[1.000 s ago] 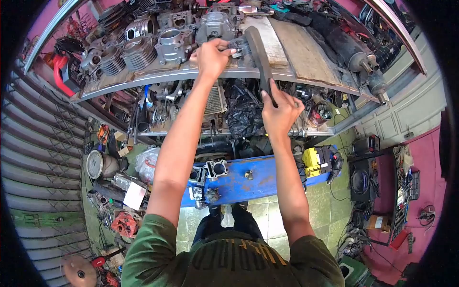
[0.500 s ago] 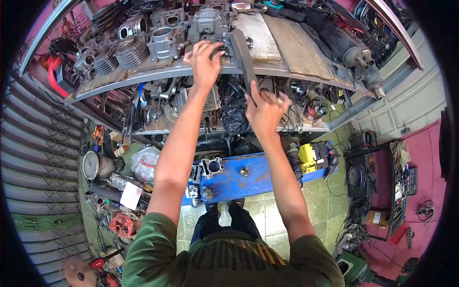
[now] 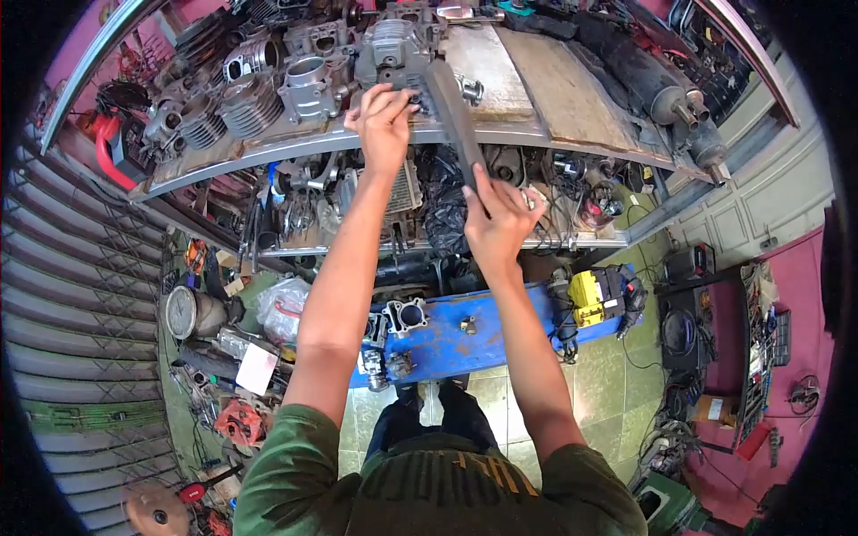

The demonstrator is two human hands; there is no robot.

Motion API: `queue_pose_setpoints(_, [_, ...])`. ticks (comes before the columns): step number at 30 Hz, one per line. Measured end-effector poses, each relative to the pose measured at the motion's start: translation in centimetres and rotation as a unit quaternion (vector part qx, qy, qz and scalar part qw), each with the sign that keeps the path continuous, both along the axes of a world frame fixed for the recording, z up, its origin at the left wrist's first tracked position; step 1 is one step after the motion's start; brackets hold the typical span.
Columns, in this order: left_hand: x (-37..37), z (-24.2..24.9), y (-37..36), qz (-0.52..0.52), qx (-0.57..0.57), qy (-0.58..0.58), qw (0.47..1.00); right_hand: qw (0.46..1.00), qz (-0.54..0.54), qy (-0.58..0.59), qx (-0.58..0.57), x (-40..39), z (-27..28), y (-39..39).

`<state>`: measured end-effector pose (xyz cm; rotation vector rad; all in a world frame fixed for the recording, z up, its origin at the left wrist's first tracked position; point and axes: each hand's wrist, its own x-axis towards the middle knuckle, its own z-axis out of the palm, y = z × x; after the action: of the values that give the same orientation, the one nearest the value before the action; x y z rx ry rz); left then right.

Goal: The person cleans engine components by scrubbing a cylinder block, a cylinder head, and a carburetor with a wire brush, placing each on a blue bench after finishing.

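My right hand is closed around the lower end of a long flat grey bar, whose far end reaches over the upper shelf's front edge. To its left, my left hand is closed, thumb and fingers pinched at a small dark part mostly covered by the fingertips. A grey engine cover sits just beyond the left hand. A small shiny metal part lies right of the bar, close to a worn pale board.
Finned engine cylinders crowd the shelf's left side, and a muffler lies at its right. Below stands a blue bench carrying a cylinder block and a yellow-and-black object. A black plastic bag hangs from the lower shelf.
The whole view has shifted slightly. My right hand has closed more fully around the bar, its index finger no longer stretched along it. My left hand keeps nearly the same pinch.
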<state>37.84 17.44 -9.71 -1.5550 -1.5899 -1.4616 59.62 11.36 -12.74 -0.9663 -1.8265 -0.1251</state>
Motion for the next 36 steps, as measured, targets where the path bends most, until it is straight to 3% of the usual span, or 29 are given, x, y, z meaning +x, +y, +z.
queue_pose_setpoints(4, [0.3, 0.1, 0.0, 0.007, 0.011, -0.007, 1.0, 1.0, -0.022, -0.011, 0.014, -1.2, 2.6, 1.8])
queue_pose_setpoints(9, [0.1, 0.1, 0.5, -0.01, 0.03, -0.019, 0.999, 0.999, -0.02, -0.035, -0.006, -0.1, -1.4, -0.6])
queue_pose_setpoints(14, [0.6, 0.2, 0.4, -0.017, 0.042, -0.029, 0.999, 0.997, -0.053, -0.001, 0.049, -0.4, 2.5, 2.5])
queue_pose_setpoints(18, [0.5, 0.0, 0.8, 0.004, 0.04, -0.025, 0.999, 0.997, -0.039, -0.062, 0.036, -0.1, 0.3, 2.0])
queue_pose_setpoints(21, [0.4, -0.2, 0.8, -0.007, 0.041, -0.017, 0.999, 1.0, -0.025, -0.014, 0.0, 0.9, -1.9, 0.1])
queue_pose_setpoints(24, [0.5, 0.3, 0.2, -0.008, 0.031, -0.023, 0.999, 0.999, -0.037, 0.01, 0.031, 0.3, 2.4, 1.6])
queue_pose_setpoints(27, [0.1, 0.4, 0.9, -0.001, 0.026, -0.018, 1.0, 0.998, -0.05, -0.027, 0.038, -0.6, 3.3, 3.4])
queue_pose_setpoints(32, [0.0, 0.9, 0.8, 0.004, -0.006, 0.024, 1.0, 0.999, -0.021, 0.003, -0.03, 1.4, -2.4, -0.3])
queue_pose_setpoints(36, [0.1, 1.6, 0.3, 0.017, -0.005, 0.045, 0.999, 0.997, -0.061, 0.033, 0.028, 0.7, 1.6, 2.6])
